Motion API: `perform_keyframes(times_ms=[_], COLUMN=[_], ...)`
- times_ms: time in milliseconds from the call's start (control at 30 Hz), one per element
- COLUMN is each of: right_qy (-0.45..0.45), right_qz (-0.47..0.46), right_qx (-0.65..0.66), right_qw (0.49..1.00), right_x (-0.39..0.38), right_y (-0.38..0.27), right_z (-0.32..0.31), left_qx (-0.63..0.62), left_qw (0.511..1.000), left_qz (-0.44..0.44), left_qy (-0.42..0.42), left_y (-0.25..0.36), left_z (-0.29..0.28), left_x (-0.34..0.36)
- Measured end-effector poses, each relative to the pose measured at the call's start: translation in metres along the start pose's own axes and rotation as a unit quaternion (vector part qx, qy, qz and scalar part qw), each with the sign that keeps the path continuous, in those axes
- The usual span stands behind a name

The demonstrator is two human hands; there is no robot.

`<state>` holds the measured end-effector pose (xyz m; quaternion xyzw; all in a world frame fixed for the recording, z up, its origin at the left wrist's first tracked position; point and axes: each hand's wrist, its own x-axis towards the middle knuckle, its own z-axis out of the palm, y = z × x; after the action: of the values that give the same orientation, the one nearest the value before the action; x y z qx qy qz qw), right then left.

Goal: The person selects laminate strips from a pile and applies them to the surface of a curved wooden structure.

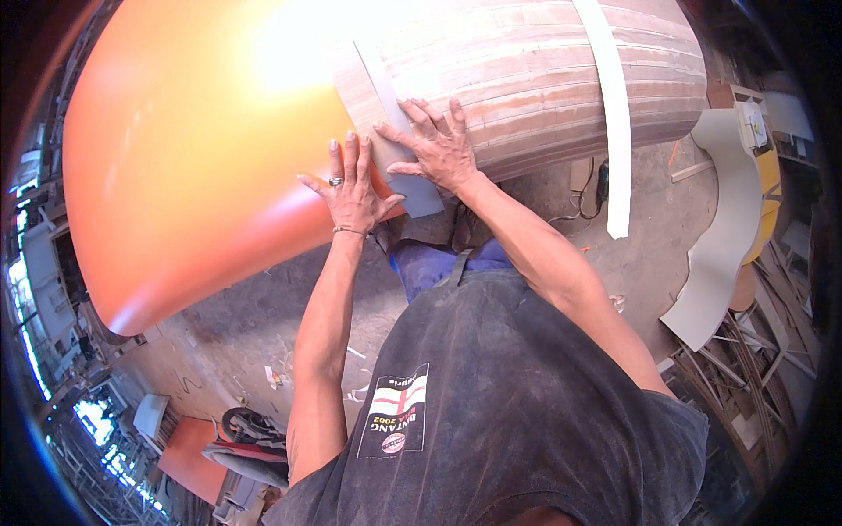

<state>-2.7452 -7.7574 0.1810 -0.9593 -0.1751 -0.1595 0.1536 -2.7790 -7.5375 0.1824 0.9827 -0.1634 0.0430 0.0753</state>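
A large curved form of narrow wooden slats (535, 110) lies across the view in front of me. Its left part is covered by a glossy orange sheet (175, 193). A thin grey strip (417, 196) runs over the curve beside the sheet's right edge, its lower end hanging free. My left hand (353, 197) rests on the orange sheet near that edge, fingers stretched out, with a ring on one finger. Spread across the grey strip and the nearby slats is my right hand (440, 158), palm down. Neither hand grips anything.
A white strip (617, 140) drapes over the slats further right. On the right floor stand a wavy pale panel (724, 219) and a heap of wood offcuts (759, 355). A dark corded tool (602, 181) hangs below the form. A motorbike (250, 430) stands at lower left.
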Motion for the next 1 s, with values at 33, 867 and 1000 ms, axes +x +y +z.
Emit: perform_keyframes(times_ms=[33,867,1000], right_qy=[0.001,0.024,0.02], right_qz=[-0.001,-0.006,-0.007], right_qx=[-0.002,0.004,-0.003], right_qw=[1.0,1.0,1.0], right_x=[0.0,-0.002,-0.001], right_y=[0.0,0.002,0.002], right_z=[0.0,0.004,0.004], left_qx=[-0.001,-0.1,-0.101], left_qw=[1.0,0.994,0.994], left_qz=[0.002,0.04,0.03], left_qy=[-0.004,0.03,0.035], left_y=[-0.001,-0.011,-0.008], left_z=[0.001,0.005,0.003], left_x=[-0.001,-0.008,-0.008])
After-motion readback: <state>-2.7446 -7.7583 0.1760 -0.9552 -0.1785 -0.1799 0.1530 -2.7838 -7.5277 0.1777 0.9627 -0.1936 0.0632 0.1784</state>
